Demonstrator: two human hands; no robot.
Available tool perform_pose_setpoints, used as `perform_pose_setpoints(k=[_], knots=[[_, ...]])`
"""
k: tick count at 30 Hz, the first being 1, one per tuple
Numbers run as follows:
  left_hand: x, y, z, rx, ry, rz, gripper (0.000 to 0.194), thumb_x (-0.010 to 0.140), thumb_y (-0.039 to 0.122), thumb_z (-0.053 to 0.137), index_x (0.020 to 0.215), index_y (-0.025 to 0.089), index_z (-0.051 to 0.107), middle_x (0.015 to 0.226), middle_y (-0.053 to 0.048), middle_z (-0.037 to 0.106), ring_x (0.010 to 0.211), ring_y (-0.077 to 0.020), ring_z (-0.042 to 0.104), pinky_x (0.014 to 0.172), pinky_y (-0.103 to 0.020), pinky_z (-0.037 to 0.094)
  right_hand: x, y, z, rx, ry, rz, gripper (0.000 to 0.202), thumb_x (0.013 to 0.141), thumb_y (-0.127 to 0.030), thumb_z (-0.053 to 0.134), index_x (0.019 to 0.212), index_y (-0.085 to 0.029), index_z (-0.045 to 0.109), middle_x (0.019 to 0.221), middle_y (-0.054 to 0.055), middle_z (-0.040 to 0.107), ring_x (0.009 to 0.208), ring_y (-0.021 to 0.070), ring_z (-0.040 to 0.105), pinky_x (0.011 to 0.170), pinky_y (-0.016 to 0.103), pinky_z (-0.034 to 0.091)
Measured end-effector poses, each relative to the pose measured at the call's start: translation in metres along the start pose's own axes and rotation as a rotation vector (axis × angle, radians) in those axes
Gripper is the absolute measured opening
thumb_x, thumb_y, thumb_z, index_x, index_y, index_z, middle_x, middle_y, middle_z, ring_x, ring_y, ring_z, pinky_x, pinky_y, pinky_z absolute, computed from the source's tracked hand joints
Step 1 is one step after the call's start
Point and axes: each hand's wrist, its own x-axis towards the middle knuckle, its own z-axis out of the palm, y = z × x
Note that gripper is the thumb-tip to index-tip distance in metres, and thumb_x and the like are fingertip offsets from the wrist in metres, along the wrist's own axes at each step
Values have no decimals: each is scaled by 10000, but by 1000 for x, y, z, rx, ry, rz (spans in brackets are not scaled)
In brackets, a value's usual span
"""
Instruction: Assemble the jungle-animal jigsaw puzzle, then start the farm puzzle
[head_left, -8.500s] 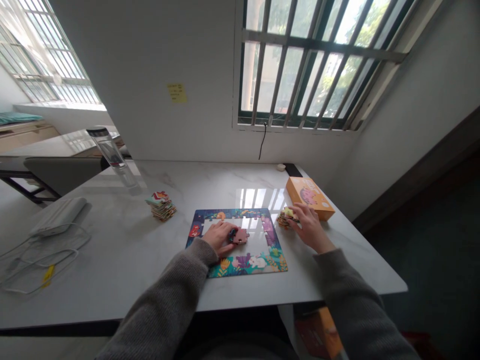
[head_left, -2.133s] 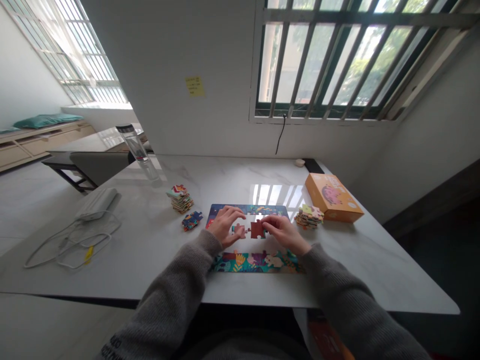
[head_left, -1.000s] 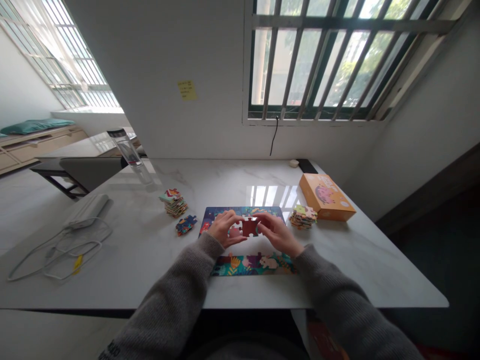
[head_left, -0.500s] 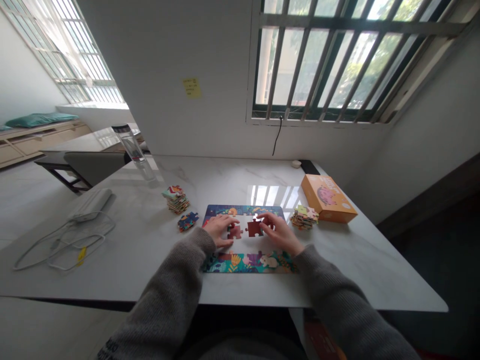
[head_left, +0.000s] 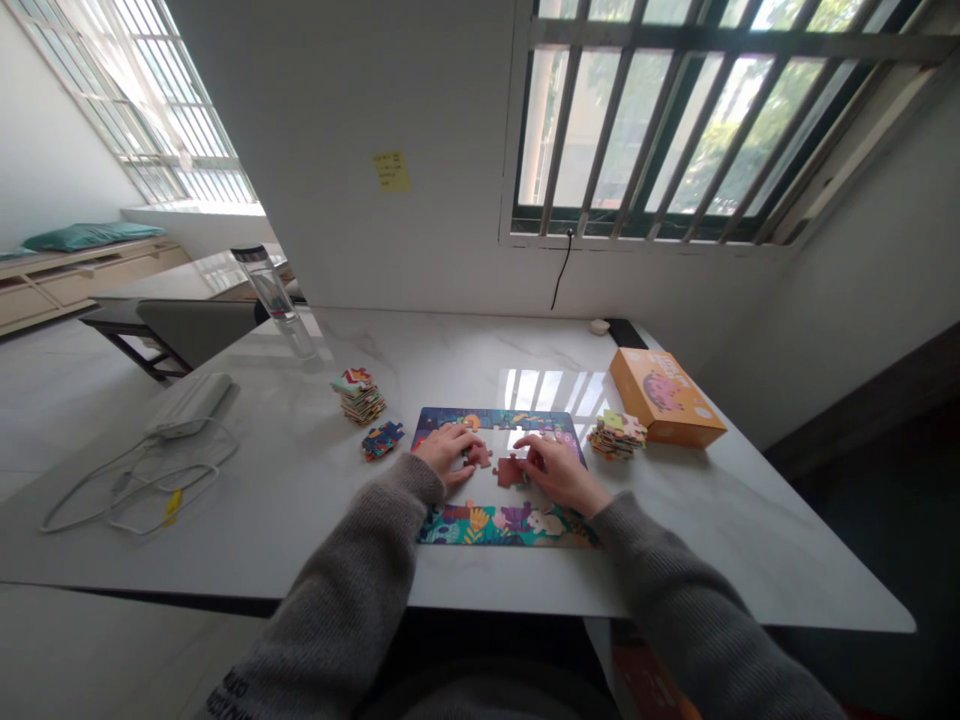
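Observation:
A jigsaw frame of joined border pieces (head_left: 480, 527) lies on the table, dark blue along the far side and teal with a white rabbit along the near side. Inside its left part my left hand (head_left: 448, 455) is closed on a reddish puzzle piece (head_left: 478, 456), the fingers curled around its left edge. My right hand (head_left: 561, 474) pinches another reddish puzzle piece (head_left: 511, 472) by its right side, over the white middle of the frame. A small gap separates the two pieces.
Stacks of puzzle pieces stand to the left (head_left: 361, 398) and right (head_left: 618, 436); dark blue pieces (head_left: 382, 440) lie near the left one. An orange box (head_left: 666, 398) sits at the right. Farther left are a glass bottle (head_left: 268, 285) and a white device (head_left: 196, 405) with a cable.
The piece in my left hand has turned and tilted. My right hand's piece has come down slightly toward the table. The whole view has shifted a little.

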Motion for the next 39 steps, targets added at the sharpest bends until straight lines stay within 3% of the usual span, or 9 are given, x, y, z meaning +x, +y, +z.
perform_pose_setpoints(k=[10, 17, 22, 25, 29, 32, 35, 39], knots=[[1, -9, 10, -46, 52, 31, 384, 693, 171, 706, 1072, 221, 674, 1061, -79, 636, 997, -268, 573, 941, -427, 494, 0, 2, -2, -64, -10, -46, 218, 923, -154, 561, 1115, -207, 648, 770, 11, 650, 758, 180, 568, 713, 298, 414], [0, 4, -2, -114, 30, 68, 373, 697, 158, 693, 1066, 203, 665, 1078, -88, 611, 1041, -259, 594, 974, -407, 497, -1, 2, -2, -124, 15, -103, 194, 930, -166, 559, 1094, -198, 657, 809, 28, 632, 801, 191, 561, 762, 323, 421], [-1, 13, -4, -116, 22, 98, 237, 722, 155, 671, 952, 210, 659, 1025, -71, 625, 991, -243, 606, 944, -392, 499, -1, 0, -3, -122, 9, -103, 188, 933, -171, 552, 1086, -198, 658, 801, 25, 623, 797, 190, 564, 762, 325, 422], [-5, 12, -8, -36, 82, 74, 201, 766, 189, 659, 966, 212, 661, 1014, -73, 655, 977, -259, 595, 914, -414, 485, -1, -2, -4, -122, 1, -106, 186, 938, -180, 546, 1084, -193, 661, 807, 31, 622, 792, 191, 565, 755, 325, 427], [-25, 2, -31, 114, 273, -56, 174, 854, 225, 583, 1008, 222, 665, 1005, -71, 670, 989, -262, 584, 905, -414, 460, -1, -2, -5, -127, -4, -117, 180, 954, -211, 536, 1080, -197, 665, 832, 42, 630, 795, 191, 567, 751, 327, 433], [-49, -13, -52, 291, 384, -246, 194, 866, 268, 582, 1038, 237, 667, 1052, -75, 659, 1040, -285, 571, 939, -439, 426, -1, -3, -5, -136, -10, -121, 183, 952, -207, 532, 1078, -195, 665, 843, 45, 630, 808, 194, 570, 763, 331, 437], [-72, -31, -65, 414, 374, -441, 269, 835, 340, 629, 1080, 238, 668, 1082, -92, 637, 1050, -315, 553, 899, -443, 434, -1, -4, -6, -132, -13, -120, 193, 951, -206, 524, 1080, -190, 666, 846, 50, 628, 810, 198, 569, 768, 337, 440], [-88, -47, -65, 394, 295, -532, 322, 813, 369, 644, 1111, 250, 668, 1091, -91, 634, 1045, -319, 546, 881, -436, 438, -2, -4, -6, -116, -12, -125, 205, 945, -205, 520, 1085, -192, 670, 837, 52, 626, 801, 199, 565, 746, 331, 443]])
